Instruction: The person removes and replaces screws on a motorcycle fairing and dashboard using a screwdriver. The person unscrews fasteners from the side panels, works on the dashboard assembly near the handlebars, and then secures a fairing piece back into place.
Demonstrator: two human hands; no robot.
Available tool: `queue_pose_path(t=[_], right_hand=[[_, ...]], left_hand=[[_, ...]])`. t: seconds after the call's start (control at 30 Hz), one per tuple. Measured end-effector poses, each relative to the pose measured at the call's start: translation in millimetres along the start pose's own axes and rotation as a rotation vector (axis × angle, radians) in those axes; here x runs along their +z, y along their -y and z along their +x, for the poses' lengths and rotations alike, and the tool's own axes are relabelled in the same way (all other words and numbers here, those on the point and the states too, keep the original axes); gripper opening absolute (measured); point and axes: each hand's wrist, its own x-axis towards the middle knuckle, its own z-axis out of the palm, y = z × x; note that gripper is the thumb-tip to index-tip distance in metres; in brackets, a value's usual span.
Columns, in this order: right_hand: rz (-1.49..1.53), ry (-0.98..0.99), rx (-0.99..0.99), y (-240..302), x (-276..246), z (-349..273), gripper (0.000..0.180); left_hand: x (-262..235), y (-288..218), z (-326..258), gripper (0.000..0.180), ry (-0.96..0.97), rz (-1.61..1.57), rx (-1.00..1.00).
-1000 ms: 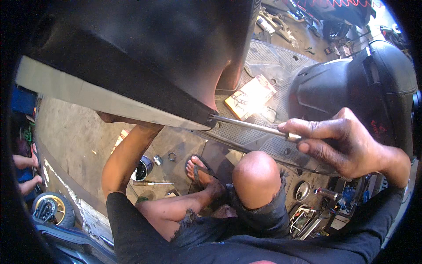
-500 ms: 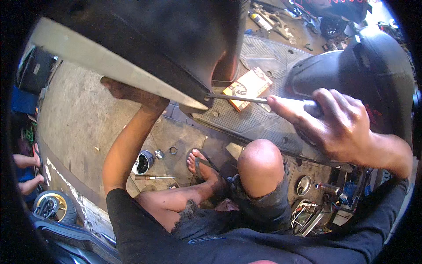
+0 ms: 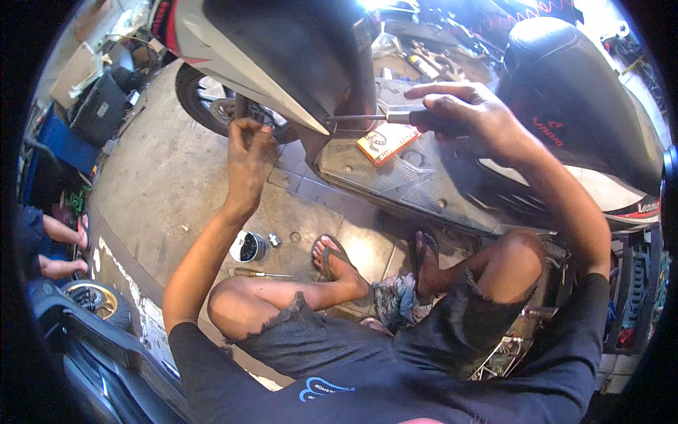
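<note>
Screwdriver in right hand's grasp; shaft running left of it toward panel corner | likely light, stiff, slick if greasy; best held by handle | left hand curled; contents unclear

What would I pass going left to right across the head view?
Gold-rimmed black wheel, left hand, thin dark round ring, grey metal shaft of a screwdriver, right hand, black padded scooter seat.

Front panel — black (pale-edged)
</note>
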Motion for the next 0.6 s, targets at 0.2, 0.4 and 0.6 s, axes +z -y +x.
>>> queue_pose_path(t=[0.2, 0.4, 0.6], right_hand=[[-0.504, -0.182, -0.147, -17.3, 3.7, 5.3, 0.033], [-0.408, -0.353, -0.561, -41.5, 12.6, -2.9, 0.030], [-0.222, -0.478, -0.633, -59.5, 22.1, -6.4, 0.049]], left_hand=[[28.9, -34.9, -27.9, 0.019, 0.040, 0.228, 0.042], [63.6, -30.7, -35.5, 0.027, 0.369, 0.032, -0.223], [127.4, -52.8, -36.8, 0.029, 0.336, -0.344, -0.392]])
